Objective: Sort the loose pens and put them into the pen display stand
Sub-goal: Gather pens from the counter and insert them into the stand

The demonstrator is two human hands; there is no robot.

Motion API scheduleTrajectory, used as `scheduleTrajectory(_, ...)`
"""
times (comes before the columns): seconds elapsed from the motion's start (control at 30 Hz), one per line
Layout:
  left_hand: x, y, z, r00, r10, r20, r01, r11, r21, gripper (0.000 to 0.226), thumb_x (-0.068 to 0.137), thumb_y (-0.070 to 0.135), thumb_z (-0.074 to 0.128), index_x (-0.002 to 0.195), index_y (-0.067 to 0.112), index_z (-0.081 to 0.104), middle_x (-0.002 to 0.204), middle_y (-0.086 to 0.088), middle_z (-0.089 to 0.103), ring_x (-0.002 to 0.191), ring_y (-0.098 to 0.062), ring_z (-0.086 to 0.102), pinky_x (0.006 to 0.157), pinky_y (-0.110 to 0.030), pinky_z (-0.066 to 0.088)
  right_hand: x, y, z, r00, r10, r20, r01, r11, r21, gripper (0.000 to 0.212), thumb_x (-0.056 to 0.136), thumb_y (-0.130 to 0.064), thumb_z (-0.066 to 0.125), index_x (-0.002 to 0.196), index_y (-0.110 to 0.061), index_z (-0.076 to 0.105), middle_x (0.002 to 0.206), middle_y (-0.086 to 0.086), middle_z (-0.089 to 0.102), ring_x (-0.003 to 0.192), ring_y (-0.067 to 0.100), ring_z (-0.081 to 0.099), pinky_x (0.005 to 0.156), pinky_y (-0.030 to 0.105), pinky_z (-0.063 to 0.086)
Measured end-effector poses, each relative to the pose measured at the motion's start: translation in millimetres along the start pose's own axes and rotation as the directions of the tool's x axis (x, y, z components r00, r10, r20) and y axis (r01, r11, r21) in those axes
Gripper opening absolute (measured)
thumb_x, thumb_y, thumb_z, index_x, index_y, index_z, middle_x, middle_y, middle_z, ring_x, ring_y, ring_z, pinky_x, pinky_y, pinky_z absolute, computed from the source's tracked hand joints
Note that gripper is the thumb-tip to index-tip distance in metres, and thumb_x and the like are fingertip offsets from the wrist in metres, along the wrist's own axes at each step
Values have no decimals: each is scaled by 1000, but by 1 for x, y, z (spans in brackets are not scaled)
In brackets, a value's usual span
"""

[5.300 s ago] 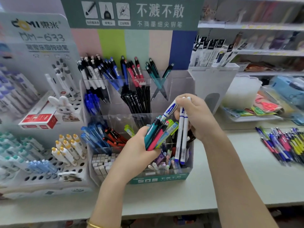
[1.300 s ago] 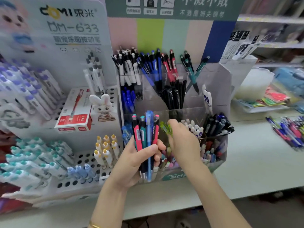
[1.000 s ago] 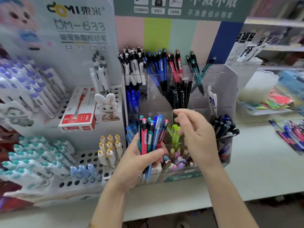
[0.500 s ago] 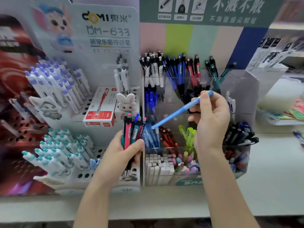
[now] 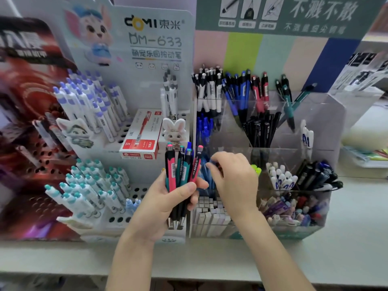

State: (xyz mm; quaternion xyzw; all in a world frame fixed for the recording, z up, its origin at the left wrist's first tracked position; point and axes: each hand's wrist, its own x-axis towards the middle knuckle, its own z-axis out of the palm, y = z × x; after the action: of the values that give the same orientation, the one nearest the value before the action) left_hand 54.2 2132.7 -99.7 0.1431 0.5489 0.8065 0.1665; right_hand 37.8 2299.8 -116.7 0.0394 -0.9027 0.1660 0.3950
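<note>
My left hand (image 5: 163, 202) grips an upright bundle of pens (image 5: 180, 171) in pink, teal, blue and red, just in front of the clear pen display stand (image 5: 315, 227). My right hand (image 5: 233, 177) hovers right beside the bundle, fingers bent, its fingertips over the stand's compartment of light blue pens (image 5: 204, 177). Blur hides whether those fingertips still pinch a pen. The stand's other compartments hold black, white, blue, red and teal pens.
A white DOMI display (image 5: 155, 38) with rows of white pens stands to the left, with a red pen box (image 5: 140, 139) and a rabbit figure (image 5: 174, 131) on it. A red display stands at far left. The grey shelf (image 5: 210, 259) runs along the front.
My right hand has come down from holding a light blue pen aloft to the blue pen compartment; the raised pen is no longer visible. The view has shifted left.
</note>
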Motion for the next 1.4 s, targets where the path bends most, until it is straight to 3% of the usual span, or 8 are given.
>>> scheduleTrajectory(0.23,4,-3,4,997,-23,70,26,999,-45,32,82,11,65,111,3,56,93,-12,69,65,-13,56,56,-25,46,1,4,-5,996,89,3,-89,990,113,12,86,-19,61,88,-16,72,83,0,57,79,19,50,66,33,43)
scheduleTrajectory(0.33,5,-4,7,997,-55,55,54,998,15,29,81,11,63,109,7,56,88,-8,68,65,-13,55,58,-25,46,13,-9,-30,955,290,66,-278,796,537,14,88,-17,58,96,-20,69,89,-3,60,82,11,57,73,27,48)
scheduleTrajectory(0.4,7,-4,11,996,-78,49,76,996,44,29,80,13,63,107,9,56,83,-5,67,65,-13,55,58,-25,47,21,-17,-48,947,270,172,-313,664,679,16,88,-21,61,103,-24,66,92,-2,60,78,11,58,71,24,49)
scheduleTrajectory(0.57,11,-2,19,990,-107,92,98,990,97,22,83,13,68,99,9,55,74,-5,60,64,-15,55,56,-26,48,40,-18,-66,831,-4,556,-267,874,406,50,78,-32,74,125,-32,55,108,-14,48,87,-8,48,76,9,39)
scheduleTrajectory(0.7,11,-2,21,974,-151,167,143,988,56,21,83,12,60,103,7,54,80,-7,60,62,-16,57,52,-28,49,56,-7,-71,760,-38,649,-237,913,332,33,74,-37,77,102,-35,58,99,-12,52,88,-5,49,71,11,37)
scheduleTrajectory(0.87,13,0,19,955,-174,239,192,980,-54,15,86,15,56,99,7,55,82,-5,60,58,-13,48,46,-23,42,60,-1,-69,800,-36,599,-319,820,475,29,68,-30,82,80,-38,57,95,-7,51,62,1,42,63,11,39)
scheduleTrajectory(1.23,17,-4,18,979,-121,164,127,992,-25,37,84,16,58,118,3,51,82,-4,59,62,-13,51,49,-23,43,51,3,-70,818,60,572,-457,670,585,23,75,-12,78,84,-16,58,76,8,60,52,10,57,44,13,40)
scheduleTrajectory(1.4,18,-3,25,991,-83,107,75,994,73,33,84,21,60,114,7,55,77,-5,56,64,-15,51,52,-25,44,41,1,-69,744,168,647,-649,411,640,19,79,-11,74,92,-15,61,68,-2,62,50,14,51,41,22,40)
